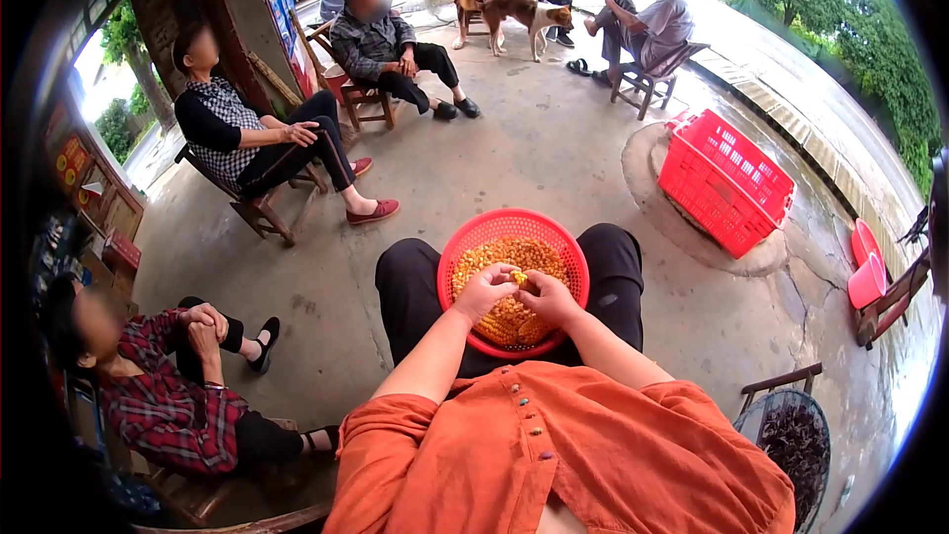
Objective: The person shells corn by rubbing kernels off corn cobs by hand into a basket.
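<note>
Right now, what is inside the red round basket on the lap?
Yellow-orange kernels lie inside the basket. The left hand and right hand, above them, hide some; the basket's bottom cannot be seen beneath the kernels.

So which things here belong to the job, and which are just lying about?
Part of the job, it seems:
- left hand and right hand, both pinching a yellow piece
- red basket on the lap
- yellow kernels inside it

Apparently just about:
- red crate
- pink bucket
- dark slippers
</note>
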Action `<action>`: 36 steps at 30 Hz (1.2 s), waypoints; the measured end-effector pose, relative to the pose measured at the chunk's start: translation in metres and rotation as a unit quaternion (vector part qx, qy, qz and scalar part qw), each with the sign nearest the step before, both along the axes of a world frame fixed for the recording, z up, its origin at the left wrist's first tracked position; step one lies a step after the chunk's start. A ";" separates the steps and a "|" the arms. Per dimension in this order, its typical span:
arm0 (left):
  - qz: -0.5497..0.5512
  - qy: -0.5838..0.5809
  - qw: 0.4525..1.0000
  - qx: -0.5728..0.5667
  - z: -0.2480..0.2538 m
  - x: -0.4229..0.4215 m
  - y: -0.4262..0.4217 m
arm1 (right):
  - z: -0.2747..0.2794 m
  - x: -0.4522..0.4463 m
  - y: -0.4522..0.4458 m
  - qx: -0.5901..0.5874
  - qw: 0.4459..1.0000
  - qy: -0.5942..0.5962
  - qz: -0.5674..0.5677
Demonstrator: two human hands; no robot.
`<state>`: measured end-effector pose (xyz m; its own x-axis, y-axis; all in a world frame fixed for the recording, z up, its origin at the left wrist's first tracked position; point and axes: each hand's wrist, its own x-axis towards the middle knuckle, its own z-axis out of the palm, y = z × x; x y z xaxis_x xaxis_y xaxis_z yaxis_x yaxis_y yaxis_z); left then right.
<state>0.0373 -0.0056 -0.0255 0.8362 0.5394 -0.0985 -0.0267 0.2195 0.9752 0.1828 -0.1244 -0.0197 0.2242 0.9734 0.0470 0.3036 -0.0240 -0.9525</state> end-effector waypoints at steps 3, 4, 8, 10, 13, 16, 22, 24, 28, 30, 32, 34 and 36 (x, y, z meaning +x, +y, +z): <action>0.007 -0.027 0.999 -0.017 0.001 0.000 -0.003 | -0.006 0.002 0.002 0.007 1.000 -0.009 -0.012; 0.010 -0.026 0.999 -0.035 0.002 -0.001 -0.002 | -0.009 0.002 0.003 0.008 1.000 -0.009 -0.012; 0.022 -0.014 0.996 -0.090 0.011 -0.004 -0.001 | -0.014 0.002 0.004 0.034 0.999 0.028 0.001; 0.026 -0.009 0.996 -0.090 0.016 -0.005 -0.003 | -0.012 0.001 0.004 0.044 0.998 0.034 0.008; 0.029 -0.007 0.996 -0.083 0.013 -0.005 -0.001 | -0.012 0.000 0.004 0.049 0.998 0.034 0.013; 0.025 -0.012 0.997 -0.068 0.006 -0.003 0.002 | -0.010 -0.001 0.002 0.067 0.996 -0.050 0.001; 0.024 -0.011 0.999 -0.032 0.006 -0.002 0.000 | 0.000 -0.003 -0.002 0.045 0.991 -0.122 0.007; 0.024 -0.010 0.999 -0.027 0.005 -0.003 0.001 | -0.006 -0.002 -0.001 0.070 0.987 -0.145 0.005; 0.017 -0.008 1.000 -0.005 -0.003 -0.002 0.004 | -0.009 -0.004 0.003 0.049 0.995 -0.079 0.035; 0.019 -0.004 1.000 0.011 -0.001 -0.002 0.004 | -0.006 -0.004 0.002 -0.004 0.998 0.007 0.064; 0.041 0.002 0.998 -0.038 0.003 -0.002 0.002 | -0.011 -0.003 0.004 -0.004 0.998 0.028 0.057; 0.048 -0.006 0.997 -0.057 0.005 -0.004 0.002 | -0.013 -0.002 0.006 -0.002 0.998 0.049 0.049; 0.055 -0.014 0.995 -0.077 0.008 -0.004 0.002 | -0.013 -0.001 0.006 -0.009 0.992 0.125 0.032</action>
<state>0.0328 -0.0033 -0.0176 0.7769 0.6079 -0.1640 -0.0854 0.3598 0.9291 0.1818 -0.1182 -0.0327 0.1640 0.9863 -0.0196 0.0596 -0.0297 -0.9978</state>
